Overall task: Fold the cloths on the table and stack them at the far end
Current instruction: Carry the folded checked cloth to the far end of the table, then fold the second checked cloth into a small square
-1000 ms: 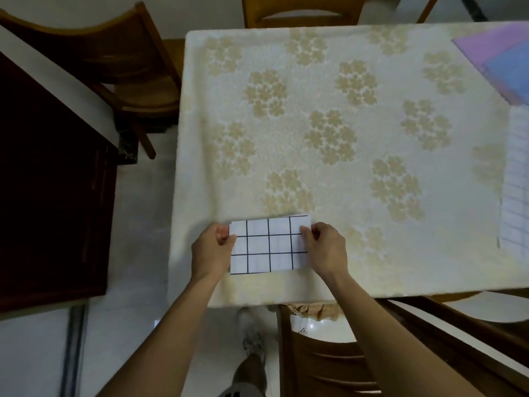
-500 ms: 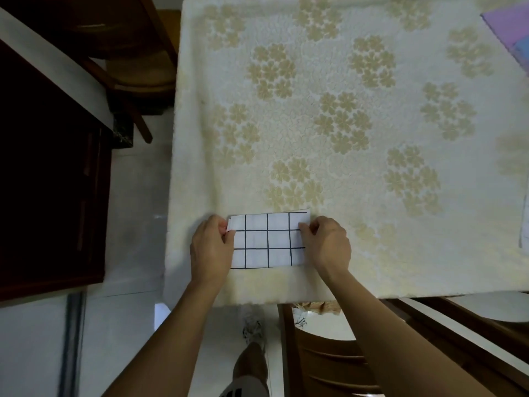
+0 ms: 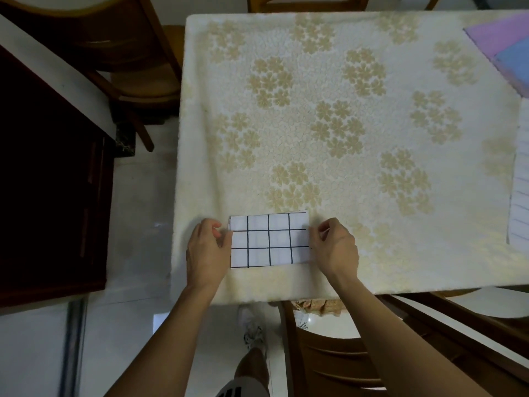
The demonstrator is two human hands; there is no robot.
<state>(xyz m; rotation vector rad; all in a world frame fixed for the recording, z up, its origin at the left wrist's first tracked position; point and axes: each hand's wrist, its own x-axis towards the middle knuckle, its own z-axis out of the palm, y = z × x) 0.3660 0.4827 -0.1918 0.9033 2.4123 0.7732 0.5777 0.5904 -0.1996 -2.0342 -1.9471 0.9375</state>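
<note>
A folded white cloth with a black grid (image 3: 269,240) lies flat near the front left of the table (image 3: 343,124), which is covered by a cream flowered tablecloth. My left hand (image 3: 207,250) pinches the cloth's left short edge with curled fingers. At the right short edge, my right hand (image 3: 335,247) holds on with its fingertips. A purple cloth (image 3: 498,35) with a blue cloth (image 3: 516,60) on it lies at the far right corner. A white lined cloth (image 3: 520,190) is cut off by the right border.
Wooden chairs stand at the table's left (image 3: 137,67), at its far side (image 3: 303,2) and at the near edge to my right (image 3: 329,353). A dark wooden cabinet (image 3: 48,181) is on the left. My leg and shoe (image 3: 253,339) show on the floor below.
Both hands stay at the two ends of the grid cloth, which has not shifted on the table. Only the view has tilted down and back up.
</note>
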